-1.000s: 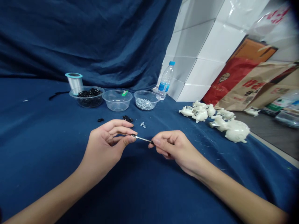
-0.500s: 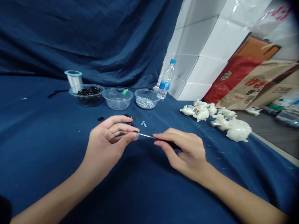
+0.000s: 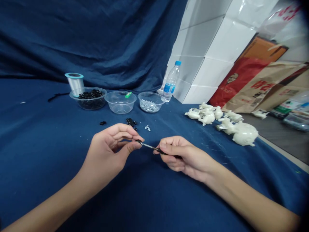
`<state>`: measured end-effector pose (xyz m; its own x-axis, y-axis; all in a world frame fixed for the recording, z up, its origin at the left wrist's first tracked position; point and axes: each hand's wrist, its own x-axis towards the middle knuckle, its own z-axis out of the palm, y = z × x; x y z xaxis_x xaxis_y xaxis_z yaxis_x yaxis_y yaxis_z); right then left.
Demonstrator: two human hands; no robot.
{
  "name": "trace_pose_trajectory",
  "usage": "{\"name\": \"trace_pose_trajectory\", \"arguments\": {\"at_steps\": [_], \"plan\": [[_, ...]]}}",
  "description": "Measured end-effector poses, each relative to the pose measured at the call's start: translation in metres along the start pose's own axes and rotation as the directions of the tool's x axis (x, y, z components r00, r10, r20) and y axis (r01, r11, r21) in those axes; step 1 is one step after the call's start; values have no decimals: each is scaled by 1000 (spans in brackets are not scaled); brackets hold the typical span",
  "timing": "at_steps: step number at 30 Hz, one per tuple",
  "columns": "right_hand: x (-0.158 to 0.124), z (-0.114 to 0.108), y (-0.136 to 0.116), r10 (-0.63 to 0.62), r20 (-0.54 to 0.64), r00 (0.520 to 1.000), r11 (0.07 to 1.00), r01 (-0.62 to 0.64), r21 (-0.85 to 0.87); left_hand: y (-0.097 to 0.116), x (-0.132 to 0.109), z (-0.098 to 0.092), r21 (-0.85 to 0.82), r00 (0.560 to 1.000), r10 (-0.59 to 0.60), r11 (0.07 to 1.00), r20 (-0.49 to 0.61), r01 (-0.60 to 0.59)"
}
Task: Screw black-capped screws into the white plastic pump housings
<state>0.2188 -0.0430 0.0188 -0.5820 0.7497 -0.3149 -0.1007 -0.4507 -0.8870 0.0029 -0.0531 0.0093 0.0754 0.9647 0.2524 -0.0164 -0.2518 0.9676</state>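
My left hand [image 3: 108, 151] pinches a small black part [image 3: 138, 141] between thumb and fingertips. My right hand [image 3: 182, 158] is shut around the black handle of a slim precision screwdriver [image 3: 151, 147], and its metal shaft reaches the black part. The handle is mostly hidden by my fingers. Just beyond my left fingers, loose black pieces [image 3: 130, 121] and a few small silver screws [image 3: 147, 128] lie on the blue cloth [image 3: 48, 161].
Behind stand clear plastic bowls of black pieces [image 3: 89, 100] and silver screws [image 3: 148, 104], an almost empty bowl [image 3: 120, 103], a spool of clear line [image 3: 74, 82] and a water bottle [image 3: 171, 82]. Cream plastic parts [image 3: 217, 120] lie to the right, before white boxes and paper bags.
My right hand has rolled and shifted slightly, leaving the screwdriver sloping down to the right rather than nearly level. My left hand stays almost still, with its tip still at the black part.
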Motion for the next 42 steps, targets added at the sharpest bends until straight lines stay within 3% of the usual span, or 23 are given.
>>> {"name": "trace_pose_trajectory", "arguments": {"at_steps": [3, 6, 10, 14, 16, 20, 24, 28, 34, 42], "plan": [[2, -5, 0, 90, 107, 990, 989, -102, 111, 1, -1, -1, 14, 999, 33, 999, 15, -33], [0, -2, 0, -24, 84, 996, 997, 18, 69, 1, 1, -3, 33, 999, 47, 998, -24, -46], [-4, 3, -3, -215, 7, 977, 963, 213, -168, 2, 4, -4, 30, 997, 66, 997, -43, -65], [-6, 3, -3, -354, -54, 934, 844, 294, -449, 2, 5, -6, 88, 997, 41, 995, -59, -36], [-6, 3, -3, -465, -77, 882, 732, 334, -594, 1, 5, -7, 119, 998, 31, 993, -57, -24], [-5, 1, -4, -709, -22, 705, 419, 395, -817, -2, 8, -9, 148, 999, 53, 988, -4, -52], [-3, -1, -2, -790, 4, 613, 297, 389, -872, -3, 9, -10, 164, 1000, 22, 986, 1, -22], [-4, -4, -1, -830, 145, 539, 77, 369, -926, -1, 9, -10, 164, 998, -54, 985, -35, 59], [-2, -6, -2, -820, 207, 534, 19, 386, -922, -4, 11, -12, 197, 997, -76, 978, 23, 70], [-4, -6, 4, -793, 276, 544, -23, 426, -905, -8, 5, -11, 340, 994, 98, 934, 50, -110]]}}
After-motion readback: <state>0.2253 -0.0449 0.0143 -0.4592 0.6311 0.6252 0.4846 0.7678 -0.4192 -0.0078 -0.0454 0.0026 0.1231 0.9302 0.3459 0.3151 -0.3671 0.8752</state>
